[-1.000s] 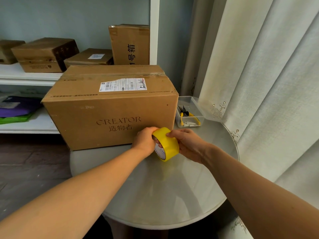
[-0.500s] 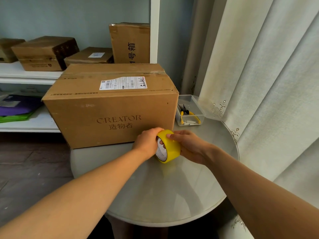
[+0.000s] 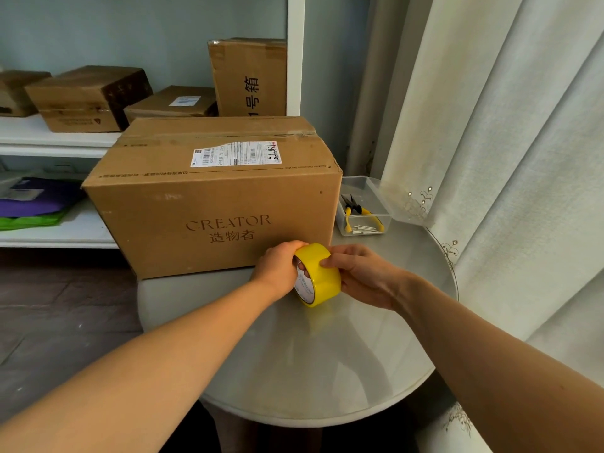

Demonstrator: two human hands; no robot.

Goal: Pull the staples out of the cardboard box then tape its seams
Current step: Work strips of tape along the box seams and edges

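A large brown cardboard box (image 3: 212, 197) printed "CREATOR" stands closed on the round grey table (image 3: 313, 364), a white shipping label on its top. Just in front of its lower right corner, a yellow roll of tape (image 3: 322, 277) is held on edge between both hands. My left hand (image 3: 277, 269) grips the roll from the left, fingers reaching into its core. My right hand (image 3: 362, 276) holds the roll from the right, its fingers lying over the yellow outer band.
A clear plastic tray (image 3: 364, 207) with yellow-handled pliers and pulled staples sits right of the box. White curtains (image 3: 490, 158) hang along the right. White shelves (image 3: 49, 142) behind carry several cardboard boxes and purple and green items.
Both hands and the tape roll have stayed in front of the box, shifting slightly right and down; my right fingers have slid a little over the roll's outer band.
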